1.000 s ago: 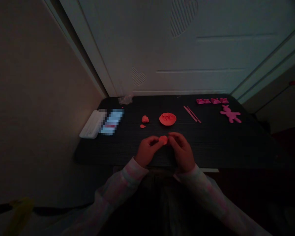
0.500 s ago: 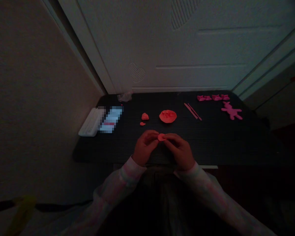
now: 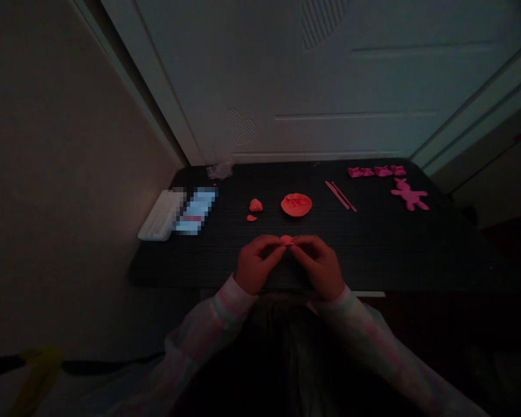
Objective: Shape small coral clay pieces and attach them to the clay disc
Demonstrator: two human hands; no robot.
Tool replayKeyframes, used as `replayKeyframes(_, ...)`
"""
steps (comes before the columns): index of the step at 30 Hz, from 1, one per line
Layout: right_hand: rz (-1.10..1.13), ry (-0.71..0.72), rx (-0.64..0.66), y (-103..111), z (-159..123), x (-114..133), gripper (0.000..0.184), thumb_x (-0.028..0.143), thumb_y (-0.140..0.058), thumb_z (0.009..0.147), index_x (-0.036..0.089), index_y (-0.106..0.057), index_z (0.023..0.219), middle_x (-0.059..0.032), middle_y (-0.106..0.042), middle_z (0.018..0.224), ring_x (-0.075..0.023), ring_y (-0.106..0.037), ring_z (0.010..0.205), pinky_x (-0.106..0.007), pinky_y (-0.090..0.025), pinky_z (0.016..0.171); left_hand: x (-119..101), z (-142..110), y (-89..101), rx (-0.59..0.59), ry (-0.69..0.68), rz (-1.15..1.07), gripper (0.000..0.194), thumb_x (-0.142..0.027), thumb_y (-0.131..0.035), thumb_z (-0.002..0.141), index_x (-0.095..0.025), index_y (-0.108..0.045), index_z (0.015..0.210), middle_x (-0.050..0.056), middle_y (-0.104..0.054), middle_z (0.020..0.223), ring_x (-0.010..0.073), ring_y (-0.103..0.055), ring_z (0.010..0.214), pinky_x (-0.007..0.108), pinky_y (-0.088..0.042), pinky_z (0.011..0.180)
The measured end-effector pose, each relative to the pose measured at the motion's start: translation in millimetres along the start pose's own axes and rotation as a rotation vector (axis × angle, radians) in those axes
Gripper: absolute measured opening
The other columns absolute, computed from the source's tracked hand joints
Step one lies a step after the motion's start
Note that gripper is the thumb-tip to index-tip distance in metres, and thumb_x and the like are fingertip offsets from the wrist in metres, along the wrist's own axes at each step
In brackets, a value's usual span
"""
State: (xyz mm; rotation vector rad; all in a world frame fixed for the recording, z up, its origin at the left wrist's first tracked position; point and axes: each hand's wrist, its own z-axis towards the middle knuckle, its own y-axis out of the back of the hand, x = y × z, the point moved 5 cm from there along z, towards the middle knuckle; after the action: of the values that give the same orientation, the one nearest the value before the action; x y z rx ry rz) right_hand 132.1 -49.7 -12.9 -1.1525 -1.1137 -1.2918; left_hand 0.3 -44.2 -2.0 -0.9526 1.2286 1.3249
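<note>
Between my fingertips, above the front of the dark table, is a small piece of orange-pink modelling clay (image 3: pixel 287 239). My left hand (image 3: pixel 258 262) pinches its left side, and my right hand (image 3: pixel 320 263) pinches the right side. Fingers cover part of the piece. Just beyond my hands sits a shallow clay bowl (image 3: pixel 296 205) with small clay shapes inside. To its left lie a clay lump (image 3: pixel 256 205) and a smaller flat bit of clay (image 3: pixel 252 218). Two slim pink modelling tools (image 3: pixel 340 196) rest to the right of the bowl.
At the right are a pink rabbit-shaped figure (image 3: pixel 409 194) and a row of several pink pieces (image 3: pixel 376 171). A white case (image 3: pixel 158 217) and a lit, blurred-out phone-like screen (image 3: pixel 196 211) lie left, with crumpled clear plastic (image 3: pixel 220 170) behind. A white panelled door (image 3: pixel 260 69) borders the table (image 3: pixel 395 249).
My left fingers have come further onto the clay piece, closer to my right fingertips. Less of the clay shows, and its round outline is now pinched. The things on the table stay put.
</note>
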Motion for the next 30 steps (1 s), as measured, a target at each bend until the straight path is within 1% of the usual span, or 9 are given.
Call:
replayKeyframes(8,0.02,0.037,-0.012,0.0,-0.6,5.0,0.005,0.024,-0.061,0.068,0.022,-0.059,0.071,-0.0002,-0.063,0.079,-0.0148,-0.059,0.08,-0.03,-0.045,0.076,0.3,-0.2,2.5,-0.057,-0.01,-0.015,0.01,-0.023,-0.061,0.067,-0.017,-0.063,0.075,0.004,-0.064,0.082,0.0146,-0.059,0.079,0.027,-0.047,0.075)
replayKeyframes(12,0.02,0.032,-0.008,-0.7,-1.2,6.2,0.006,0.026,-0.061,0.068,0.022,-0.059,0.071,0.0,-0.064,0.079,-0.0146,-0.059,0.079,-0.029,-0.045,0.075,-0.1,-1.6,2.7,-0.094,0.051,-0.028,0.012,-0.025,-0.062,0.066,-0.017,-0.063,0.075,0.003,-0.065,0.077,0.0142,-0.06,0.075,0.027,-0.048,0.072)
replayKeyframes(17,-0.017,0.029,-0.039,0.8,-2.2,6.0,0.009,0.029,-0.062,0.067,0.021,-0.059,0.07,-0.0003,-0.064,0.076,-0.0152,-0.059,0.076,-0.03,-0.046,0.073,2.2,-2.9,3.0,-0.143,0.105,-0.064,0.022,-0.028,-0.065,0.062,-0.016,-0.061,0.079,0.004,-0.065,0.08,0.015,-0.062,0.074,0.027,-0.049,0.07)
replayKeyframes(22,-0.014,0.023,-0.061,1.4,-3.0,5.3,0.01,0.029,-0.062,0.066,0.021,-0.058,0.07,-0.0003,-0.064,0.076,-0.0154,-0.059,0.077,-0.031,-0.046,0.073,3.4,-4.2,2.5,-0.159,0.071,-0.014,0.021,-0.03,-0.065,0.063,-0.016,-0.061,0.078,0.003,-0.065,0.079,0.0145,-0.062,0.073,0.026,-0.05,0.07)
replayKeyframes(26,0.007,0.02,-0.075,1.1,-3.6,6.1,0.008,0.026,-0.063,0.066,0.022,-0.058,0.071,0.0005,-0.063,0.075,-0.0141,-0.059,0.074,-0.029,-0.046,0.071,3.8,-5.2,2.3,-0.17,0.046,0.011,0.02,-0.03,-0.064,0.064,-0.017,-0.061,0.079,0.003,-0.065,0.08,0.0145,-0.062,0.074,0.026,-0.05,0.071)
replayKeyframes(30,0.033,0.011,-0.09,0.9,-3.8,5.7,0.011,0.024,-0.063,0.066,0.022,-0.056,0.074,0.0015,-0.062,0.074,-0.0128,-0.059,0.071,-0.027,-0.047,0.068,4.1,-5.3,1.6,-0.163,0.027,0.008,0.019,-0.03,-0.063,0.065,-0.017,-0.062,0.079,0.003,-0.066,0.08,0.0145,-0.062,0.075,0.026,-0.05,0.072)
